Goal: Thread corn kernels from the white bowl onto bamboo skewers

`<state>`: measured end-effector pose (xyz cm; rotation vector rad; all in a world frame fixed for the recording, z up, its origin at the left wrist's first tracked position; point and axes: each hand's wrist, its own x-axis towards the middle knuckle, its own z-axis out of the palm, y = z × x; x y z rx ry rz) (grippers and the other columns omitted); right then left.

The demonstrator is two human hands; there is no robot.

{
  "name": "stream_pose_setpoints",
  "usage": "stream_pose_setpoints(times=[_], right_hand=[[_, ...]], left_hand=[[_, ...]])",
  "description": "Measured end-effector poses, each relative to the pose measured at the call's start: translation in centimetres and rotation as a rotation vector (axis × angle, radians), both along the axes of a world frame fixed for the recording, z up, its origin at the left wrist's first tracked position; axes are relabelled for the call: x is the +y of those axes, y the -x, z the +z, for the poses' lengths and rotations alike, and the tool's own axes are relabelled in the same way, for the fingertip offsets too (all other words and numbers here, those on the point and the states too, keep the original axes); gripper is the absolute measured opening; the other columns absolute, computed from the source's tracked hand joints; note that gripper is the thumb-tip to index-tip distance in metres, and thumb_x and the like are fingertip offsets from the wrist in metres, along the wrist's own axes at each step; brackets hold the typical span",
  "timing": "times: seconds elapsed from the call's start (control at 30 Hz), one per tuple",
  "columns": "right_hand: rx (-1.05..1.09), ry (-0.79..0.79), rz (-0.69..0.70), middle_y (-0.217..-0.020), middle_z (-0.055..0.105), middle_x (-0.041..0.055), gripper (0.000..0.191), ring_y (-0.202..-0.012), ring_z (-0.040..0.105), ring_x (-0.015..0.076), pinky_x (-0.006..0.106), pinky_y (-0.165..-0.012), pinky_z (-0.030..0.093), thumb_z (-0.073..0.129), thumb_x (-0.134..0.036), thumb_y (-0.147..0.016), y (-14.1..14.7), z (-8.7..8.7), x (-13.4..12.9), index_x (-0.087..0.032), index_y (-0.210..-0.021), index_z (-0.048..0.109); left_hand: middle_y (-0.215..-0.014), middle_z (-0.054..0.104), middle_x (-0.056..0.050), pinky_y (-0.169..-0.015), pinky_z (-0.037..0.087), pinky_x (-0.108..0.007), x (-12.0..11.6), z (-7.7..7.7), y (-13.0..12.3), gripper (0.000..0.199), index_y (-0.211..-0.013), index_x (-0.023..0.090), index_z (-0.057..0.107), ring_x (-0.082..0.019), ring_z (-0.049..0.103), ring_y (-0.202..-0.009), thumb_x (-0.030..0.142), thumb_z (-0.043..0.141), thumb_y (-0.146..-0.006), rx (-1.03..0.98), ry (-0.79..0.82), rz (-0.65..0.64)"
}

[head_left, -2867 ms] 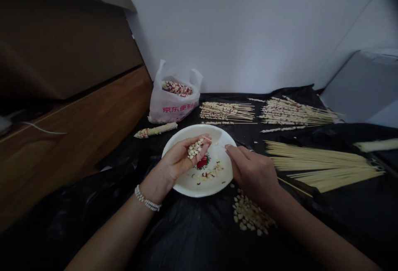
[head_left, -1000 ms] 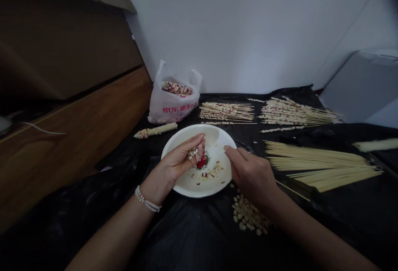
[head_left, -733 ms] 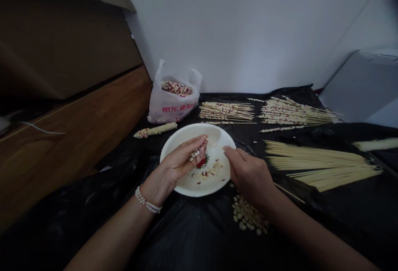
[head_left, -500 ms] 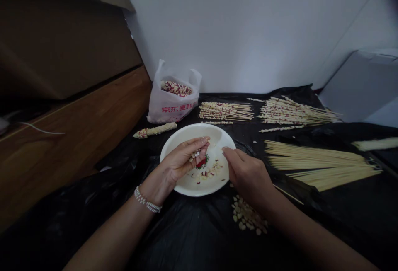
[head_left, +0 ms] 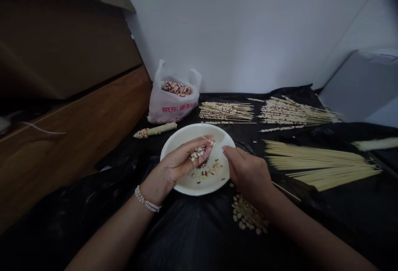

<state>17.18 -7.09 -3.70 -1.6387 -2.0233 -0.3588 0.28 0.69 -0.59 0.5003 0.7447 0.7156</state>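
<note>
My left hand (head_left: pixel 186 157), a beaded bracelet at its wrist, is over the white bowl (head_left: pixel 169 138). Its cupped palm holds corn kernels (head_left: pixel 197 153), and a kernel (head_left: pixel 212 143) sits between the fingertips. In the bowl lie loose kernels (head_left: pixel 207 174). Above the bowl's right rim, my right hand (head_left: pixel 247 167) is closed, thumb and forefinger pinched. A thin skewer (head_left: pixel 287 191) sticks out behind that hand, low at its right, and its front end is hidden. A pile of pale kernels (head_left: pixel 247 215) lies on the black sheet under the right wrist.
Behind the bowl stands a plastic bag (head_left: pixel 174 105) of corn cobs, a partly stripped cob (head_left: pixel 155 131) before it. Kernel-threaded skewers lie in two bunches (head_left: pixel 226 111), (head_left: pixel 286 112). Bare skewers (head_left: pixel 320 163) lie at the right on the black sheet (head_left: pixel 192 229).
The left palm has opened a little, showing more kernels, and its fingertips now hold a kernel up. The right hand has barely moved.
</note>
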Motion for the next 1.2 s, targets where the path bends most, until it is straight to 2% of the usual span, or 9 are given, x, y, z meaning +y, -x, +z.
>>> stream_pose_setpoints(times=[0.1,0.23,0.37,0.53,0.7,0.9,1.07,1.2], right_hand=[[0.012,0.007,-0.026,-0.083,0.069,0.0054,0.025,-0.064,0.061,0.012,0.022,-0.051,0.034,0.041,-0.02,-0.089,-0.2,-0.15,0.25,-0.017,-0.102,0.063],[0.025,0.016,-0.031,-0.081,0.069,0.005,0.026,-0.06,0.059,0.0114,0.022,-0.05,0.034,0.039,-0.02,-0.089,-0.13,-0.22,0.25,-0.017,-0.1,0.063],[0.028,0.009,-0.023,-0.08,0.069,0.0046,0.026,-0.06,0.059,0.0111,0.022,-0.05,0.034,0.039,-0.02,-0.089,0.09,0.0,-0.01,-0.018,-0.1,0.063],[0.02,-0.023,-0.031,-0.079,0.069,0.0044,0.026,-0.06,0.059,0.0111,0.022,-0.049,0.032,0.041,-0.02,-0.088,0.08,0.08,-0.03,-0.018,-0.1,0.064],[0.004,-0.042,-0.018,-0.079,0.069,0.0033,0.025,-0.059,0.059,0.0113,0.024,-0.048,0.031,0.042,-0.02,-0.088,-0.03,0.0,0.03,-0.018,-0.099,0.064],[-0.007,-0.042,-0.022,-0.081,0.069,0.0033,0.024,-0.06,0.059,0.0112,0.024,-0.048,0.03,0.043,-0.02,-0.087,-0.17,0.09,0.03,-0.018,-0.099,0.064],[-0.005,-0.048,-0.021,-0.08,0.069,0.0038,0.025,-0.06,0.059,0.011,0.023,-0.049,0.031,0.043,-0.019,-0.087,-0.19,0.03,0.07,-0.018,-0.099,0.064],[-0.001,-0.06,-0.015,-0.08,0.069,0.0044,0.025,-0.06,0.059,0.011,0.022,-0.049,0.031,0.042,-0.019,-0.088,-0.16,0.05,0.03,-0.018,-0.099,0.064]], left_hand=[[-0.088,0.068,-0.011,-0.073,0.057,-0.023,0.44,0.43,0.1,0.025,-0.102,0.005,0.065,-0.015,0.067,-0.078,0.0,0.051,-0.081,-0.046,0.08,0.07],[-0.087,0.068,-0.01,-0.07,0.058,-0.024,0.7,0.56,0.27,0.035,-0.107,0.007,0.062,-0.015,0.067,-0.076,-0.006,0.044,-0.08,-0.058,0.113,0.097],[-0.082,0.067,-0.009,-0.068,0.057,-0.02,0.62,0.49,0.32,0.032,-0.104,0.005,0.063,-0.012,0.066,-0.069,-0.007,0.047,-0.079,-0.032,0.114,0.1],[-0.085,0.067,-0.009,-0.066,0.055,-0.017,0.55,0.35,0.5,0.028,-0.104,0.006,0.064,-0.01,0.065,-0.07,-0.003,0.054,-0.079,-0.011,0.113,0.103],[-0.084,0.067,-0.006,-0.063,0.053,-0.013,0.6,0.12,0.66,0.027,-0.104,0.01,0.065,-0.007,0.064,-0.069,-0.001,0.052,-0.082,-0.105,0.152,0.142],[-0.09,0.069,-0.01,-0.067,0.057,-0.02,0.69,0.53,0.24,0.029,-0.109,0.008,0.062,-0.013,0.067,-0.075,0.001,0.053,-0.083,-0.049,0.174,0.213],[-0.095,0.068,-0.009,-0.074,0.056,-0.018,0.5,0.59,0.16,0.037,-0.106,0.009,0.064,-0.012,0.067,-0.081,-0.009,0.05,-0.077,-0.031,0.103,0.168],[-0.093,0.068,-0.01,-0.071,0.056,-0.017,0.11,0.7,0.21,0.03,-0.1,0.006,0.065,-0.011,0.066,-0.077,-0.008,0.051,-0.078,-0.015,0.084,0.186]])
